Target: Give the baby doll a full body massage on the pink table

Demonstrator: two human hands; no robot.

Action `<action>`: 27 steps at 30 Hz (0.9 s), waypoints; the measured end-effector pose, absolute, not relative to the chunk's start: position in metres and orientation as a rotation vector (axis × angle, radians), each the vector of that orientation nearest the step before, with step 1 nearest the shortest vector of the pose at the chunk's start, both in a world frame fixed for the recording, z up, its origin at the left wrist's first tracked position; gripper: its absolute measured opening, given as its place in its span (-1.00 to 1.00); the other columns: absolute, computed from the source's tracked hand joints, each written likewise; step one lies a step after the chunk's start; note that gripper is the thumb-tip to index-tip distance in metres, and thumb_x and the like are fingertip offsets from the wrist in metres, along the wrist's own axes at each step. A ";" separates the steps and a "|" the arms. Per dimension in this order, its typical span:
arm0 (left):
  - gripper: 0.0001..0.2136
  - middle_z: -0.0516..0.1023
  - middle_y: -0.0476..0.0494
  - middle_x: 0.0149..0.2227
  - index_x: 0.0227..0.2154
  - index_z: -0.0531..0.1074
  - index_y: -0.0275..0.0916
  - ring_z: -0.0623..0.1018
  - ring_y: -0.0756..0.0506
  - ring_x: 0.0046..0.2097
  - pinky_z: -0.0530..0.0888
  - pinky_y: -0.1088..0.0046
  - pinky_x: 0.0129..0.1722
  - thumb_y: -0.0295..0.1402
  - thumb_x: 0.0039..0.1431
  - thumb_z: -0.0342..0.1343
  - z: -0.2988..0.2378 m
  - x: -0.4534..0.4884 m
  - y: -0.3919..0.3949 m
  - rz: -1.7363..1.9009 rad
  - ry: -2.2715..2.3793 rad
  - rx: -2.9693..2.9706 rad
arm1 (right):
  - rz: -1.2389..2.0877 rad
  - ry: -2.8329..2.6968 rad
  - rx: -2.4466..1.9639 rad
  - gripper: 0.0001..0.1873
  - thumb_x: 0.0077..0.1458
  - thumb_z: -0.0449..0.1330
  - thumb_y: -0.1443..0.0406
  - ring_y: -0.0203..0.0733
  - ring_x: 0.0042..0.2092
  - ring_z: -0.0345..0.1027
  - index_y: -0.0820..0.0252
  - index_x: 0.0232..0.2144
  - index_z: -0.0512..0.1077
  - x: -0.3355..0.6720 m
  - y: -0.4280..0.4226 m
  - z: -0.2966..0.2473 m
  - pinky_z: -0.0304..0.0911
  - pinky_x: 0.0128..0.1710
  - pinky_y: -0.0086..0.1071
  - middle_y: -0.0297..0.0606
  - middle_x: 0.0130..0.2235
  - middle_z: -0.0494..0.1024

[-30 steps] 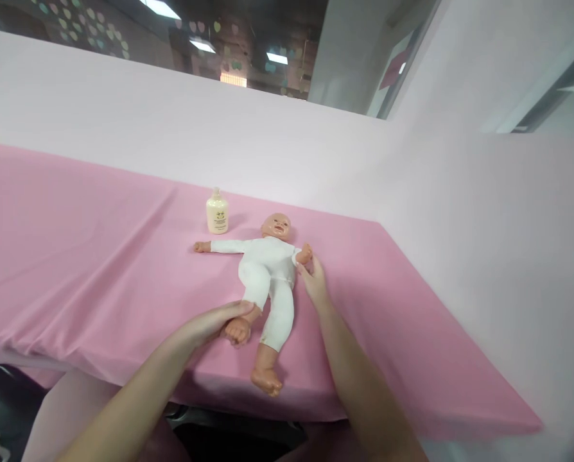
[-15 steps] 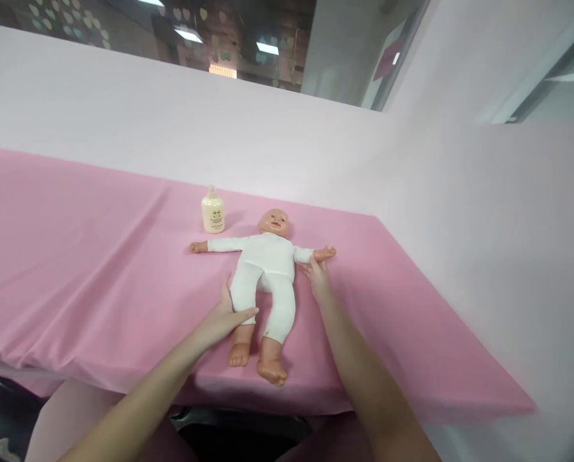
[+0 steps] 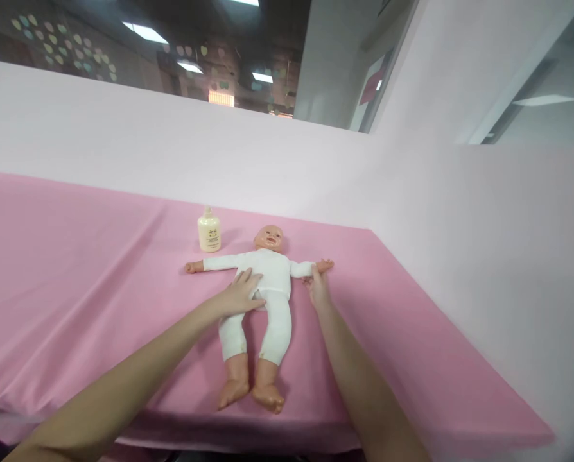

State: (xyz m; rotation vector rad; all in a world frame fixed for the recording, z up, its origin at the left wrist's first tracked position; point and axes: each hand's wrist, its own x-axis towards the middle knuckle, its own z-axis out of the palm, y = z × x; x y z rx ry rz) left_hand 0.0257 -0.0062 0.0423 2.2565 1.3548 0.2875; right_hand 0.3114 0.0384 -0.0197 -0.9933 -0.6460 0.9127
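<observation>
A baby doll (image 3: 272,273) in a white bodysuit lies on its back on the pink-covered table (image 3: 75,269), arms spread, bare feet toward me. My left hand (image 3: 241,295) rests flat on the doll's belly and hip, fingers stretched out. My right hand (image 3: 318,287) is at the doll's outstretched arm near its wrist, fingertips pinching or touching the sleeve end.
A small cream bottle (image 3: 208,230) stands upright just left of the doll's head. Pale pink walls rise behind the table and along its right side. The table's front edge runs close to the doll's feet.
My left hand left the doll's leg and moved up onto its belly. The doll's legs now lie straight together. My right hand stays at the doll's arm, which now lies stretched out.
</observation>
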 end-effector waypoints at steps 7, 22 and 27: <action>0.02 -0.29 -0.56 0.66 0.64 0.03 -0.21 -0.24 -0.61 0.65 0.04 -0.42 0.51 0.01 0.20 0.26 0.022 0.032 -0.002 0.172 1.202 2.281 | 0.955 -0.634 -1.054 -0.11 0.23 0.20 -0.28 -0.25 -0.54 0.33 0.12 0.36 0.37 0.314 0.043 -0.021 0.37 -0.48 -0.38 -0.45 -0.43 0.53; -0.47 0.70 -0.20 -0.28 0.10 0.46 -0.28 0.64 -0.11 -0.40 0.55 0.39 -0.34 0.05 0.32 0.37 0.051 0.202 0.096 0.513 0.663 1.591 | 0.929 -0.945 -1.147 -0.34 -0.01 0.45 0.01 -0.16 -0.48 0.43 0.12 0.12 0.60 0.307 0.029 -0.013 0.37 -0.47 -0.31 -0.32 -0.39 0.64; -0.46 0.52 -0.01 -0.53 -0.15 0.47 -0.25 0.51 -0.07 -0.54 0.46 0.41 -0.49 0.23 0.35 0.26 0.033 0.189 0.097 0.393 0.539 1.520 | 0.913 -0.933 -1.172 -0.47 0.21 0.26 -0.19 -0.18 -0.52 0.42 0.12 -0.21 0.63 0.303 0.028 -0.012 0.35 -0.57 -0.33 -0.30 -0.45 0.61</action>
